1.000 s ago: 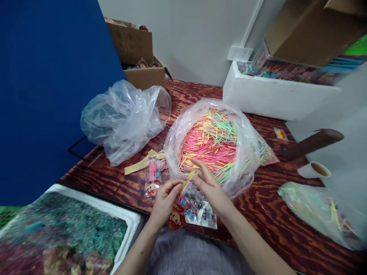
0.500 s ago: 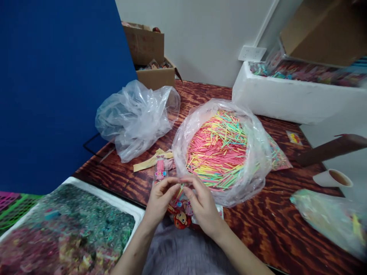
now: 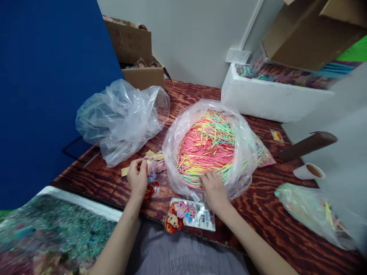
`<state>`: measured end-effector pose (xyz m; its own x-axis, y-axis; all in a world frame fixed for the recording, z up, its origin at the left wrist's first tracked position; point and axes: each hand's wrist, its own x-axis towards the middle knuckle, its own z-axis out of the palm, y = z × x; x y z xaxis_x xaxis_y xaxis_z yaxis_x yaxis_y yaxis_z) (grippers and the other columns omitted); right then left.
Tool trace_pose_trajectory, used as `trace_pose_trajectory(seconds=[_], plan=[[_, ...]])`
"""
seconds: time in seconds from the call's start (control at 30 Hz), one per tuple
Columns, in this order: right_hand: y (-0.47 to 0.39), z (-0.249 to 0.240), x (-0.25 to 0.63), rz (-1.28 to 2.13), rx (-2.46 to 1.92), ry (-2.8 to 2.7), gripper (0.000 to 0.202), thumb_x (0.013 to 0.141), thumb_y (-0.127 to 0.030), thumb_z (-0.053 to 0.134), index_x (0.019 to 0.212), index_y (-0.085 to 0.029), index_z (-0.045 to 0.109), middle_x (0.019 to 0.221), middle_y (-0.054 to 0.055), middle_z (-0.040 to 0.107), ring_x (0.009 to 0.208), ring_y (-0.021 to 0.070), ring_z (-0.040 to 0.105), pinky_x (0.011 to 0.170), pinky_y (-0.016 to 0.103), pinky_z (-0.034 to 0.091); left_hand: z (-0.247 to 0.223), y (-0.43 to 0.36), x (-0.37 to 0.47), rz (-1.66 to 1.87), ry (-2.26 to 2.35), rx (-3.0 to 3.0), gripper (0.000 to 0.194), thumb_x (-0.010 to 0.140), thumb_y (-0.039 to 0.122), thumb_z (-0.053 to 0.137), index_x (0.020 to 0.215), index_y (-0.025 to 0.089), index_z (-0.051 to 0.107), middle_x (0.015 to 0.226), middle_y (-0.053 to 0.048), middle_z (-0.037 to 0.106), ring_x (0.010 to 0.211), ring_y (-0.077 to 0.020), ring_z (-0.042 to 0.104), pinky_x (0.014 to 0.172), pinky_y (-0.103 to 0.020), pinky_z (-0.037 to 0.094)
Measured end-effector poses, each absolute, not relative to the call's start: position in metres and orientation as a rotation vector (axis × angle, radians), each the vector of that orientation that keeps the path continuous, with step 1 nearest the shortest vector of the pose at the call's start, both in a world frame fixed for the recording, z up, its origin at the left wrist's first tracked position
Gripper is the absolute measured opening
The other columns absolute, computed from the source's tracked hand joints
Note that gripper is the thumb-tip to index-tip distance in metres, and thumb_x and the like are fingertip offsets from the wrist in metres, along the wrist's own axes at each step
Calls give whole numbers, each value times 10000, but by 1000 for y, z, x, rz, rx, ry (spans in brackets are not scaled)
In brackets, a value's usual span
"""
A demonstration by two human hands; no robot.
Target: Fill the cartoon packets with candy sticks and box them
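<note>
My left hand (image 3: 137,177) is closed on the edge of a small clear packet (image 3: 151,170) with coloured sticks inside, low over the table at left. Below the packet lies a red-haired cartoon head (image 3: 150,190). At the near rim of the large clear bag (image 3: 246,152), my right hand (image 3: 214,191) has its fingers bent together on the thin coloured sticks (image 3: 209,149); its fingertips are partly hidden among them. A silvery printed pouch (image 3: 205,217) with a red-haired cartoon girl lies at the table's front edge, between my forearms.
A crumpled clear bag (image 3: 129,118) lies at left, before cardboard boxes (image 3: 145,76). A white foam box (image 3: 266,95) stands at back right. Along the right are a brown tube (image 3: 309,147), a paper cup (image 3: 302,172) and a plastic bag (image 3: 309,210). A blue panel (image 3: 54,95) borders the left.
My hands have parted from their meeting place before the bag. The left has moved left to the packets; the right has reached into the sticks. The silvery pouch now shows more fully.
</note>
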<state>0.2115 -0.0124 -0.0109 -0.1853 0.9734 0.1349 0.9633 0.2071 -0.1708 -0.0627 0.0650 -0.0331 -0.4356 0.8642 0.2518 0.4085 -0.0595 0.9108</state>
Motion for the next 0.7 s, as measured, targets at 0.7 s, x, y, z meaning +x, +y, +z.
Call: trace_pose_trajectory(seconds=[0.7], plan=[[18,-17,217,-23,-1823,-2422,107,881,-130,498,942,-150,583,916,112,641,857,246,538,757,336,324,-18,33,-44,1335,2038,1975,302,934,353,458,1147,169,567,1131,-124,601,1083,-279,536,960,-439,402]])
